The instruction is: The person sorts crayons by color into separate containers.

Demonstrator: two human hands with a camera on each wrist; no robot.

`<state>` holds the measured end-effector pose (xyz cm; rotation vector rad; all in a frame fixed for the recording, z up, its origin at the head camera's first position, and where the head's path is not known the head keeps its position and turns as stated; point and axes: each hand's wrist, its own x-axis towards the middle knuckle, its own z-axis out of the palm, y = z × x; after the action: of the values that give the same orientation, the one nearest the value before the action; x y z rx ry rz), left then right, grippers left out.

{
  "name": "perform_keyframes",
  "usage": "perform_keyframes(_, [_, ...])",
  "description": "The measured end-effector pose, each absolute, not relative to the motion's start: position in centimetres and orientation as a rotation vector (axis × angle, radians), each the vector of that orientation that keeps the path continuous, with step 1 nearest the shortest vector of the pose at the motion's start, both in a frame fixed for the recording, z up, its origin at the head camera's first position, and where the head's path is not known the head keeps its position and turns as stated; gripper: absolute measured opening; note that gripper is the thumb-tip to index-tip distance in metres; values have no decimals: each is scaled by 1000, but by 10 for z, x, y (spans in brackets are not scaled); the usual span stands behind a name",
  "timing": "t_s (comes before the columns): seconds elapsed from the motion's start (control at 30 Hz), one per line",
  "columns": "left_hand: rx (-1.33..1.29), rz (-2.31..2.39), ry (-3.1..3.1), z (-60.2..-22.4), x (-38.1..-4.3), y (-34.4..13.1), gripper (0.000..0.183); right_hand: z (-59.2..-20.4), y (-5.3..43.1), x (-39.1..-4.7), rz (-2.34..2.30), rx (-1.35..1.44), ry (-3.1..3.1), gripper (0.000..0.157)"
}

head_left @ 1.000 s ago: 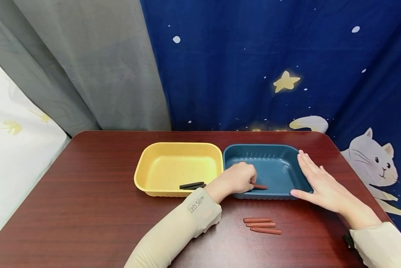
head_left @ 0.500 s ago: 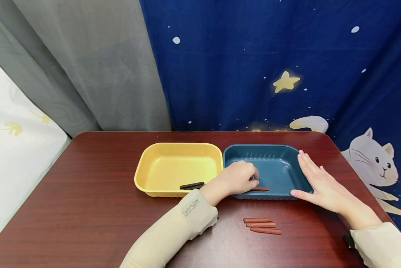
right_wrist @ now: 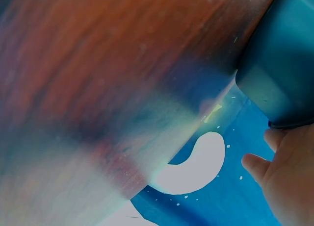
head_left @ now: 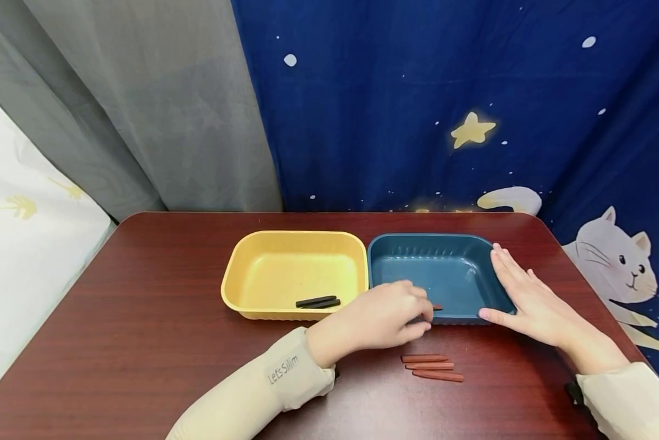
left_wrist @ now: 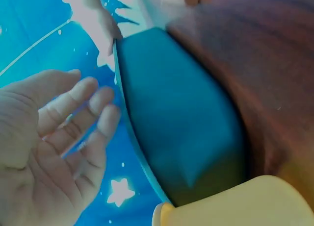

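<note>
My left hand hovers over the near edge of the dark blue bin. Its fingers are loosely bent with nothing between them, as the palm side of the same hand shows in the left wrist view. A reddish-brown crayon lies inside that bin, mostly hidden behind the fingers. My right hand rests on the bin's right rim, fingers straight and thumb apart. In front of the bin, three reddish-brown crayons lie side by side on the table.
A yellow bin stands against the blue bin's left side. Black crayons lie along its near wall. Both bins sit on a dark red wooden table, with grey and blue curtains behind its far edge.
My left hand has let go of the crayon inside the blue bin and drawn back toward me, over the near rim. The right hand stays at the right rim.
</note>
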<state>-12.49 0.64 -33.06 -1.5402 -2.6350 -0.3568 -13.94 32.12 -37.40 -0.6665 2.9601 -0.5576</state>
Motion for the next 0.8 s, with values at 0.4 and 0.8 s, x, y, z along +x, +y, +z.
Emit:
perform_keyframes(0.4, [-1821, -138, -2670, -346, -107, 20, 9, -377, 322, -140, -587, -689, 2967, 108])
perform_keyframes(0.8, [-1774, 40, -2744, -368, -105, 28, 4, -376, 323, -140, -586, -681, 2960, 108])
